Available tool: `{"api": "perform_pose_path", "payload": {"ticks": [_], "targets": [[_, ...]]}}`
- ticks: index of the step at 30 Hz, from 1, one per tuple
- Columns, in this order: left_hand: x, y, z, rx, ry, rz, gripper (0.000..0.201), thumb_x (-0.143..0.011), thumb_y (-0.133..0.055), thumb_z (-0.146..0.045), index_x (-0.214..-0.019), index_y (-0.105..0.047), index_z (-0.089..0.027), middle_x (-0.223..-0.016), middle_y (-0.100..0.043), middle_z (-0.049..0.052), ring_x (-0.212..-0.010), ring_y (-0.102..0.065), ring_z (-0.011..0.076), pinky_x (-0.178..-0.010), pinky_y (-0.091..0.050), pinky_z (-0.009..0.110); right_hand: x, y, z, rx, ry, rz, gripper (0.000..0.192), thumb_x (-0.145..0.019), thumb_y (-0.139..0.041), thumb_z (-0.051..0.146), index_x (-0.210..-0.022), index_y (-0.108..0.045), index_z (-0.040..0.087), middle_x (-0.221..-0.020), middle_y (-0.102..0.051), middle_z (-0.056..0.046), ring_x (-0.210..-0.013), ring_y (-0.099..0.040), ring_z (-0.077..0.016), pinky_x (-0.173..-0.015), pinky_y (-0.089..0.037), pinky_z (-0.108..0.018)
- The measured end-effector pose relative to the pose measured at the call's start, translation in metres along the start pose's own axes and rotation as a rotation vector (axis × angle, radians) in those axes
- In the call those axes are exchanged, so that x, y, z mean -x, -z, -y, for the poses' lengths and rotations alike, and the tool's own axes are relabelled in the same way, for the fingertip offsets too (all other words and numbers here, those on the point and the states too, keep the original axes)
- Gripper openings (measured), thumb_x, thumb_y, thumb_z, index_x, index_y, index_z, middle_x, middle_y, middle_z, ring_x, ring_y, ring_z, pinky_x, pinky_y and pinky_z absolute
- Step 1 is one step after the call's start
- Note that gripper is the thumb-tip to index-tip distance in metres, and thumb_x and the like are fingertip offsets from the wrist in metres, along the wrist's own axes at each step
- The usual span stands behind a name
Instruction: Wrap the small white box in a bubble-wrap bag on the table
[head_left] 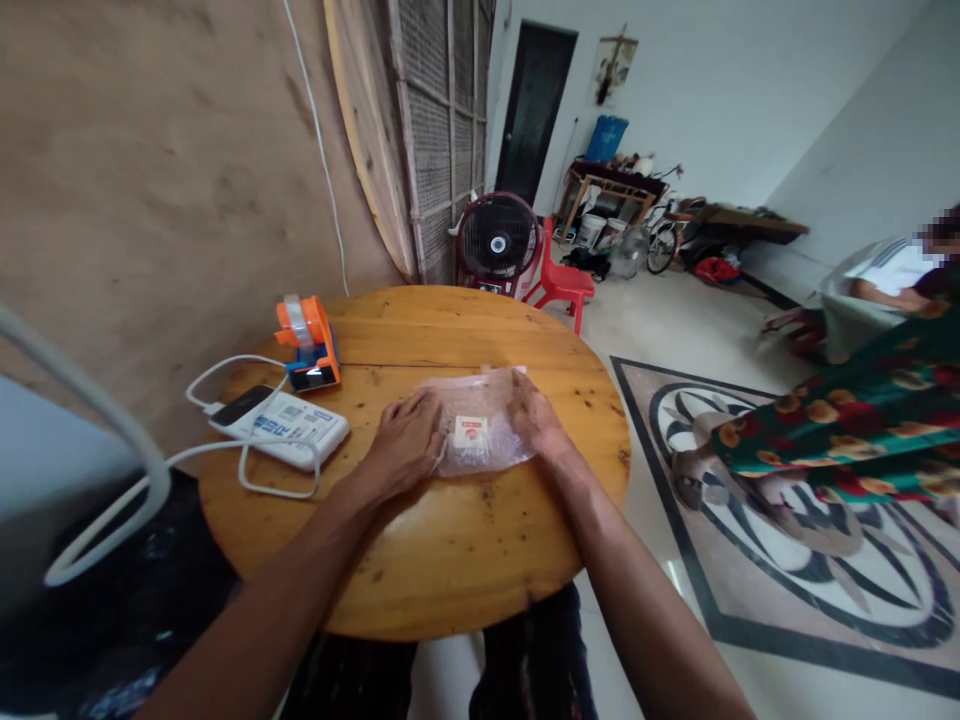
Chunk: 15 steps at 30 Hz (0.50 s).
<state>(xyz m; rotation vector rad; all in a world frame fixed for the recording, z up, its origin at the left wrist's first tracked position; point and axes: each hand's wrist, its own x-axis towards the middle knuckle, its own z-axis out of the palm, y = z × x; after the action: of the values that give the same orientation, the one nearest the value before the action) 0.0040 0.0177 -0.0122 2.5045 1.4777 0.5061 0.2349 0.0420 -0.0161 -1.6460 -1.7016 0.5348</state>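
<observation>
A clear bubble-wrap bag (499,445) lies flat on the round wooden table (450,560). Inside or under its film shows a small pale box (471,434) with red print. My left hand (411,432) rests on the bag's left edge, fingers stretched out and pointing away from me. On the opposite edge lies my right hand (534,412), its fingers extended over the plastic near the far right corner. Both palms face down, and neither hand is wrapped around anything.
At the table's left stand an orange and blue tape dispenser (309,345) and a white power bank (289,425) with a looping white cable. Beyond the table are a fan (499,240) and a red chair (562,278). A person in a green floral garment (847,400) is at the right.
</observation>
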Motion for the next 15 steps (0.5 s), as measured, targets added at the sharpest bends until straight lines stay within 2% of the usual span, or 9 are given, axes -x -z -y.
{"api": "perform_pose_path", "payload": {"ticks": [4, 8, 13, 15], "targets": [[0.001, 0.001, -0.001, -0.044, 0.054, -0.014, 0.048, -0.092, -0.036, -0.028, -0.136, -0.041, -0.011, -0.147, -0.043, 0.020, -0.137, -0.038, 0.0317, -0.107, -0.030, 0.049, -0.003, 0.000, -0.009, -0.106, -0.049, -0.018, 0.063, -0.078, -0.049, 0.016, -0.141, -0.044, 0.015, -0.136, -0.056, -0.015, -0.121, -0.057, -0.0260, -0.104, -0.045, -0.046], [0.003, 0.003, 0.002, -0.063, 0.049, -0.007, 0.047, -0.093, -0.036, -0.030, -0.136, -0.043, -0.014, -0.149, -0.042, 0.017, -0.138, -0.037, 0.0322, -0.106, -0.030, 0.052, 0.005, 0.005, -0.005, -0.133, -0.027, 0.002, 0.058, -0.078, -0.056, 0.023, -0.136, -0.050, 0.017, -0.130, -0.060, -0.013, -0.112, -0.060, -0.0250, -0.096, -0.049, -0.042], [0.002, 0.001, 0.006, -0.070, 0.047, -0.019, 0.044, -0.094, -0.038, -0.032, -0.134, -0.049, -0.020, -0.150, -0.042, 0.013, -0.138, -0.035, 0.0326, -0.106, -0.028, 0.054, 0.022, 0.019, 0.016, -0.234, 0.075, 0.200, 0.036, -0.083, -0.055, 0.030, -0.114, -0.065, 0.017, -0.096, -0.069, -0.005, -0.079, -0.062, -0.0163, -0.073, -0.051, -0.030], [0.001, 0.001, 0.007, -0.072, 0.040, -0.018, 0.044, -0.094, -0.038, -0.034, -0.133, -0.050, -0.020, -0.149, -0.043, 0.013, -0.138, -0.035, 0.0333, -0.106, -0.028, 0.054, 0.025, 0.026, 0.026, -0.273, 0.120, 0.292, 0.028, -0.085, -0.052, 0.029, -0.105, -0.067, 0.017, -0.091, -0.068, -0.002, -0.074, -0.059, -0.0136, -0.068, -0.049, -0.026]]}}
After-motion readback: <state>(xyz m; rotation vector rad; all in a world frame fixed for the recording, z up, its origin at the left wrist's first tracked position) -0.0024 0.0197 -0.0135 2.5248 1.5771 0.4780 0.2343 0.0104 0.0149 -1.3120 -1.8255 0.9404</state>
